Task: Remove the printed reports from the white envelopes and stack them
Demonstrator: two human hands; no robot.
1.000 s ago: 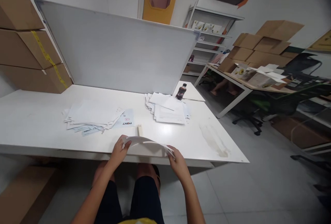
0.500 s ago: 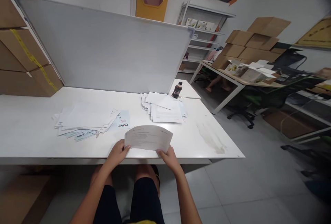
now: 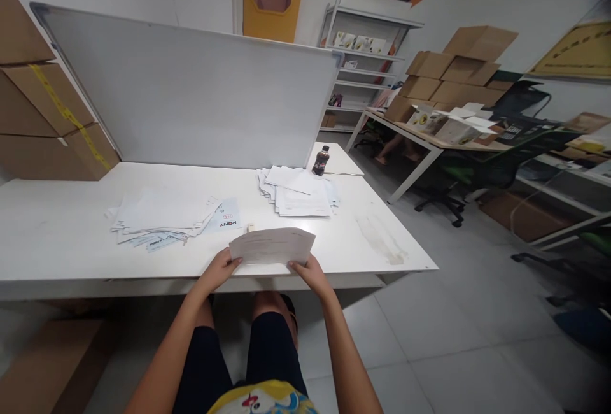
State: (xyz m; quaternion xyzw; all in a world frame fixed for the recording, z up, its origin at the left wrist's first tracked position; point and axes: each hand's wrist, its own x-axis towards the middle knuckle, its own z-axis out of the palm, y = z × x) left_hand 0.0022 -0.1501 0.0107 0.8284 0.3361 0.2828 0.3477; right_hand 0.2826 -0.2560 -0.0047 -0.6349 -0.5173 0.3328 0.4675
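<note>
A printed stack of paper (image 3: 272,246) is held up at the near edge of the white table (image 3: 42,235), its top edge bowed. My left hand (image 3: 221,269) grips its lower left corner, thumb on the front. At the lower right corner, my right hand (image 3: 307,271) pinches it the same way. The fingers behind the sheets are hidden. Just beyond the paper's top edge sits a small pale object (image 3: 251,227), partly covered. A loose paper pile (image 3: 157,213) lies to the left, by a light blue PONY sheet (image 3: 228,215). Another paper pile (image 3: 303,200) lies further back, right of centre.
A dark drink bottle (image 3: 321,160) stands behind the right pile. A whiteboard (image 3: 191,95) leans upright along the table's back, with cardboard boxes (image 3: 57,121) at its left. Across the floor, a second table (image 3: 429,137) bears stacked boxes, near an office chair (image 3: 482,169).
The view has shifted, bringing more of the yellow shirt into sight. The small pale object now shows behind the held paper. Both hands keep their grip on the sheets.
</note>
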